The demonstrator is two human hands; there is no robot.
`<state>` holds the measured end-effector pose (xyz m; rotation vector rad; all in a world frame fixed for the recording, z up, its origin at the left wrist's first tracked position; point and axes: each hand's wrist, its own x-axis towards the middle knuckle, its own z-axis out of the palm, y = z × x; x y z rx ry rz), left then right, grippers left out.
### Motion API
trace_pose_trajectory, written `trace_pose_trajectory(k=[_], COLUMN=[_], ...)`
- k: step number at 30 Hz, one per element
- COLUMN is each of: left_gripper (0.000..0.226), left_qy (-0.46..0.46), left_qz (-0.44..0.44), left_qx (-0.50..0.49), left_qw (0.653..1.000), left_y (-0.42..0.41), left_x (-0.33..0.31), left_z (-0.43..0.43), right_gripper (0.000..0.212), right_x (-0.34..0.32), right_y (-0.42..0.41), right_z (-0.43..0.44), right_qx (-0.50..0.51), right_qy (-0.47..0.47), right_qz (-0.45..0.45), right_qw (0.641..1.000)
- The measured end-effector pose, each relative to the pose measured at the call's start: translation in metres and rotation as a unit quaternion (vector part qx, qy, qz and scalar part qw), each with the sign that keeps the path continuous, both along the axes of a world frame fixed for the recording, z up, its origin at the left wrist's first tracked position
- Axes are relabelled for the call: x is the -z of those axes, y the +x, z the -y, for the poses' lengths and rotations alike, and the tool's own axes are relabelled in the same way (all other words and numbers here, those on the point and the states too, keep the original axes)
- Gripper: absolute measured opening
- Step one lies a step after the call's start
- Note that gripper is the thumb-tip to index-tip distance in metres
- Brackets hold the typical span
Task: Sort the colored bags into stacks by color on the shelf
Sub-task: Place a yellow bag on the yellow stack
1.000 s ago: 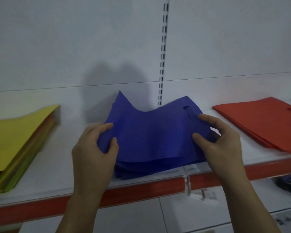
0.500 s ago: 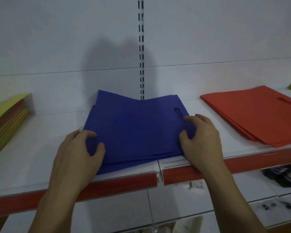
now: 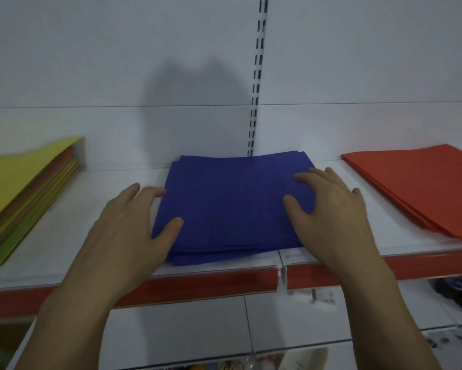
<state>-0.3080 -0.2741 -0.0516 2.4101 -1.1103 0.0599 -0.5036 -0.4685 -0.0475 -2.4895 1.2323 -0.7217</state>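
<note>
A flat stack of blue bags (image 3: 232,204) lies in the middle of the white shelf (image 3: 72,247). My left hand (image 3: 128,231) rests at the stack's left edge, fingers spread, thumb on the blue fabric. My right hand (image 3: 331,209) lies flat on the stack's right side, palm down, fingers apart. Neither hand grips anything. A stack of red bags (image 3: 416,188) sits to the right. A mixed pile with a yellow bag on top (image 3: 19,188) sits at the far left, with red, orange and green edges showing beneath.
The shelf has a red front strip (image 3: 203,287) with a gap at a joint between sections. A slotted upright (image 3: 256,84) runs up the white back wall. Below, a lower shelf holds dark items (image 3: 459,292) at the right.
The top blue bag, held up and curved a second ago, now lies flat on the stack. Both hands have let go and spread flat at its sides.
</note>
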Motion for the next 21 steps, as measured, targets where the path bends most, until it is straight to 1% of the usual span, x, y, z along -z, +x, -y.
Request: trace_pose_trajectory(k=[3,5,8,12,15,17,19,21], left_gripper=[0.064,0.056,0.051,0.056,0.061,0.059,0.062,0.072], left_qy=[-0.039,-0.071,-0.075,-0.053,-0.03,-0.013,0.007,0.035], left_qz=[0.06,0.098,0.142,0.115,0.102,0.075,0.038,0.01], left_qx=[-0.004,0.009,0.009,-0.039,-0.052,-0.067,-0.083,-0.101], left_qw=[0.997,0.993,0.987,0.991,0.993,0.995,0.996,0.994], left_y=[0.015,0.029,0.058,0.095,0.123,0.143,0.165,0.188], left_x=[-0.018,-0.031,-0.051,-0.055,-0.045,-0.038,-0.029,-0.019], left_z=[-0.03,-0.054,-0.095,-0.149,-0.189,-0.211,-0.23,-0.243], right_gripper=[0.049,0.052,0.057,0.057,0.049,0.046,0.044,0.046], right_x=[-0.008,-0.011,-0.012,-0.016,-0.019,-0.017,-0.013,-0.01], right_y=[0.028,0.052,0.089,0.138,0.174,0.197,0.218,0.238], right_z=[-0.022,-0.04,-0.073,-0.119,-0.153,-0.176,-0.196,-0.212], right_qx=[-0.067,-0.108,-0.179,-0.262,-0.304,-0.326,-0.337,-0.328], right_qy=[0.015,0.03,0.041,0.044,0.033,0.038,0.082,0.143], right_qz=[0.011,0.015,0.001,0.001,0.029,0.056,0.09,0.116], right_qw=[0.998,0.994,0.983,0.964,0.952,0.943,0.934,0.927])
